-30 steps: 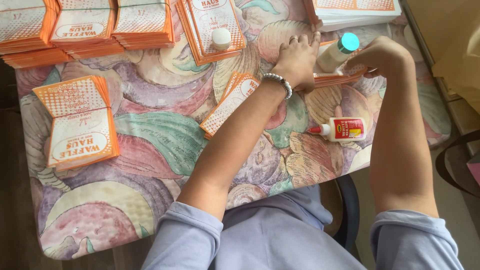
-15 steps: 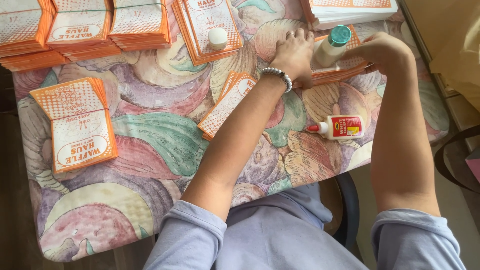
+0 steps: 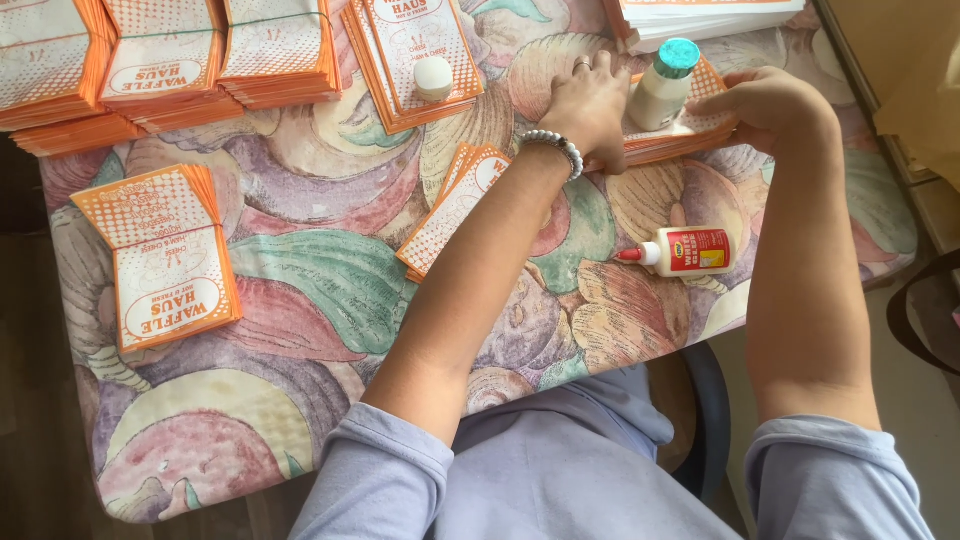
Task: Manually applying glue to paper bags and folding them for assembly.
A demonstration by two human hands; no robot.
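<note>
Here, from the near edge of the table outward:

- A small glue bottle (image 3: 688, 251) with a red nozzle lies on its side on the patterned tablecloth (image 3: 330, 290), between the two forearms and touched by neither.
- A short fanned pile of orange-and-white paper bags (image 3: 452, 210) lies slantwise just beside the left forearm; another folded stack (image 3: 165, 255) sits well apart at the left.
- The left hand (image 3: 592, 110) rests palm down with fingers spread and flat, pressing the left end of an orange bag stack (image 3: 690, 130) — it grips nothing.
- The right hand (image 3: 770, 103) curls over the right end of that same stack, fingers bent at its edge; whether they pinch it I cannot tell.
- The stack's long axis runs left to right between the hands, and a teal-capped bottle (image 3: 665, 85) stands upright on it — nearer the left fingers.
- Farther back, more bundled bags (image 3: 165, 60) line the far edge.
</note>
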